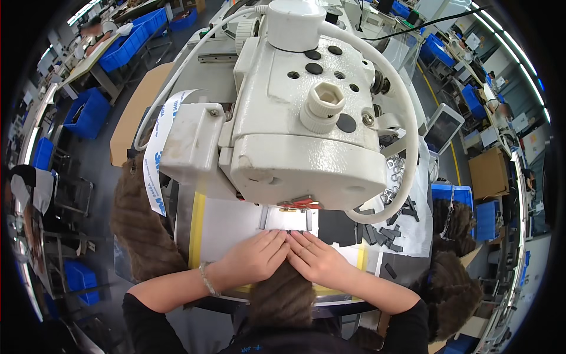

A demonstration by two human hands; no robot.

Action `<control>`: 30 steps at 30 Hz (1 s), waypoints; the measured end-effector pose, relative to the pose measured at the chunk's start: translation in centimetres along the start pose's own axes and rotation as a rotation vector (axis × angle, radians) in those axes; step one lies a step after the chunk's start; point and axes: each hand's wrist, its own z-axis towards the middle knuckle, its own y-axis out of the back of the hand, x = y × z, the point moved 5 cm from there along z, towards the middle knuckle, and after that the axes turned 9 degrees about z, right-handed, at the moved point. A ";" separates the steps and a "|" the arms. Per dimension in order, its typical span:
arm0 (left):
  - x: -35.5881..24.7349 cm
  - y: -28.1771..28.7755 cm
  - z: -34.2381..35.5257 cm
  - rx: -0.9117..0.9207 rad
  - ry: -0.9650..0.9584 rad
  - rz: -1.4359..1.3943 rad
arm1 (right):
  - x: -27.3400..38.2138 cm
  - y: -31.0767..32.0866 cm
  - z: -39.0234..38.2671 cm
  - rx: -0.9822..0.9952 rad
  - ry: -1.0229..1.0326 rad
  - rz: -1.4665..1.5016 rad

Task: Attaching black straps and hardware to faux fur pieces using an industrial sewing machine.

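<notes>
Both my hands meet in front of a white sewing machine [306, 159]. Between and below them a brown striped fur piece [283, 295] runs down toward my lap. My left hand [256, 256] grips its upper end from the left, fingers together and stretched forward. From the other side my right hand [315, 256] holds the same end, its fingertips close to the left ones. Both thumbs are hidden. Just ahead of the fingertips lies a metal clamp frame [285, 218] on the white work plate, under the machine head. A small dark edge shows at my fingertips.
On the right lie loose black strips [386, 236] and metal rings [395, 171] on a white sheet. More brown fur hangs at the left [141, 218] and is heaped at the right [451, 289]. A blue bin [454, 194] stands beyond. A white tape strip [156, 159] hangs by the machine.
</notes>
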 end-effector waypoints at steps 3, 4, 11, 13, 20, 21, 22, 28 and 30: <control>-0.6 0.0 -0.2 -0.014 -0.116 0.227 | -0.2 0.4 -0.1 0.016 0.036 -0.020; -0.7 -0.1 -0.1 -0.008 -0.148 0.260 | -0.4 0.6 -0.1 0.001 0.065 -0.018; 0.0 0.6 0.9 -0.048 -0.230 0.344 | -1.0 2.8 1.5 -0.162 0.163 -0.076; 0.9 0.6 1.4 -0.079 -0.254 0.382 | -1.7 2.8 2.0 -0.181 0.157 -0.097; 2.5 -0.4 1.7 -0.152 -0.233 0.437 | -3.1 1.8 2.5 -0.236 0.162 -0.182; 2.6 -0.6 1.6 -0.150 -0.231 0.433 | -3.1 1.7 2.6 -0.234 0.161 -0.178; 2.8 -0.9 1.6 -0.155 -0.221 0.446 | -3.2 1.7 2.6 -0.255 0.143 -0.199; 3.5 -1.3 1.6 -0.149 -0.193 0.447 | -3.7 1.5 2.8 -0.282 0.115 -0.217; 3.6 -1.5 1.5 -0.145 -0.180 0.440 | -3.8 1.3 2.8 -0.280 0.105 -0.211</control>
